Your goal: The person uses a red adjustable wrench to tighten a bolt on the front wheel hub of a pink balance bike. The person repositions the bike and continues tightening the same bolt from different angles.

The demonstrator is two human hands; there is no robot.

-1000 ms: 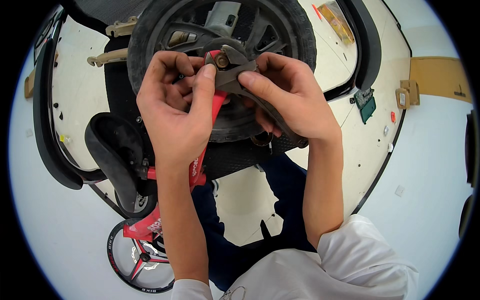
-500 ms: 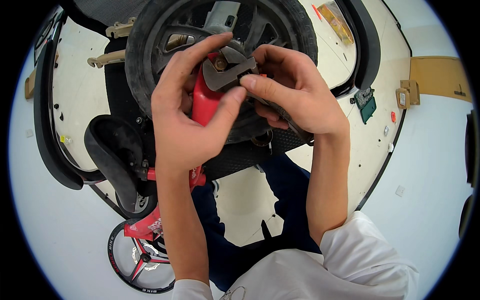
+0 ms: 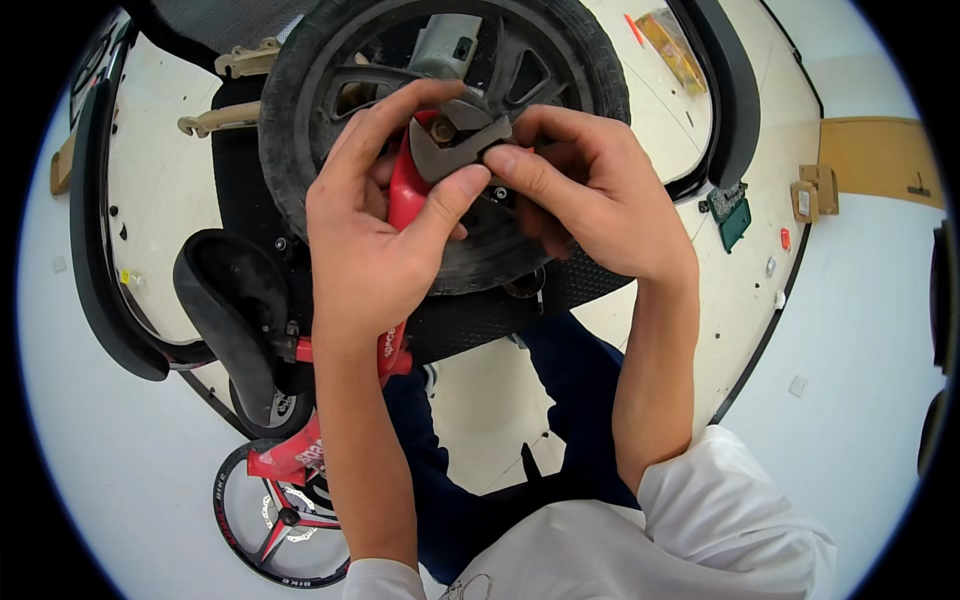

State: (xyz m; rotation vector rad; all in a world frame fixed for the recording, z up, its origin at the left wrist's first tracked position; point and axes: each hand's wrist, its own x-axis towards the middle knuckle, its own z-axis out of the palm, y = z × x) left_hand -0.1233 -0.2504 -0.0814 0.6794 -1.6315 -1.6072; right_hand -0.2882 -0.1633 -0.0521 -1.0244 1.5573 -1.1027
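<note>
My right hand (image 3: 610,205) grips an adjustable wrench (image 3: 440,158), with the thumb by its adjusting part. The wrench's open jaws sit around a brass-coloured hex nut (image 3: 443,131) at the end of a red bicycle frame tube (image 3: 404,195). My left hand (image 3: 365,240) is closed about the wrench head and the tube. Its forefinger lies at the upper jaw, its thumb at the lower one, and its other fingers are partly hidden behind the tube. The wrench handle is hidden by my right hand. Behind both hands lies a wheel with a black tyre (image 3: 290,150).
The wheel rests on a black chair with curved armrests (image 3: 90,250) (image 3: 735,110). A black saddle (image 3: 215,290) is at the left, above a three-spoke wheel (image 3: 228,530). On the floor at right lie a green tool case (image 3: 735,225) and small cardboard boxes (image 3: 820,188).
My right hand has shifted slightly, and the wrench handle that showed below it is now out of sight. The black-tyred wheel has shifted a little. My left hand stays nearly in place.
</note>
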